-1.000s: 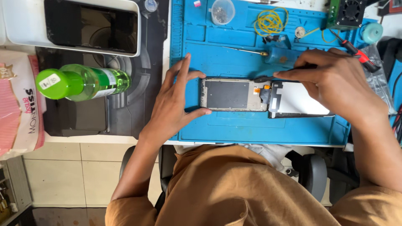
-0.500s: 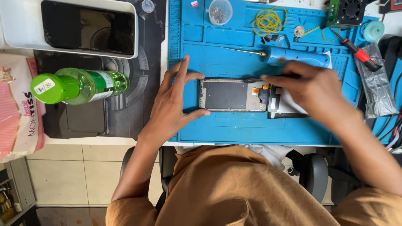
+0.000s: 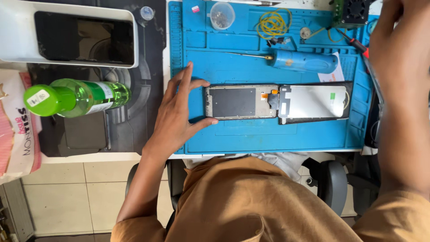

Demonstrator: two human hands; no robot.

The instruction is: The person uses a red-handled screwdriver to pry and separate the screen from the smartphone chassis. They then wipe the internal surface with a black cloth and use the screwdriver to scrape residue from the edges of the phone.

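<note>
Our left hand (image 3: pixel 179 114) lies flat on the blue repair mat (image 3: pixel 268 134), fingers spread and gripping nothing; its thumb and fingertips rest against the left end of the opened phone frame (image 3: pixel 242 102), bracing it. The frame lies lengthwise in the middle of the mat, and the detached display panel (image 3: pixel 313 102) lies face down just beside its right end, the two joined by a small orange flex connector (image 3: pixel 268 95). Our right hand (image 3: pixel 398 40) is raised at the upper right edge of the view, well apart from the phone; it is blurred and partly cut off, so we cannot tell whether it is loose or clasped on anything. Above the phone a blue-handled screwdriver (image 3: pixel 304 61) lies on the mat with its shaft pointing left, a coil of yellow wire (image 3: pixel 273 23) and a small clear dish (image 3: pixel 221 15) sit near the mat's top edge, and a red-handled tool (image 3: pixel 356 43) lies at the right. To the left of the mat, on the dark pad of the surface, a green bottle (image 3: pixel 76 97) lies on its side, with a white tray (image 3: pixel 67 36) behind it and a tissue pack (image 3: pixel 15 134) at the far left edge.
</note>
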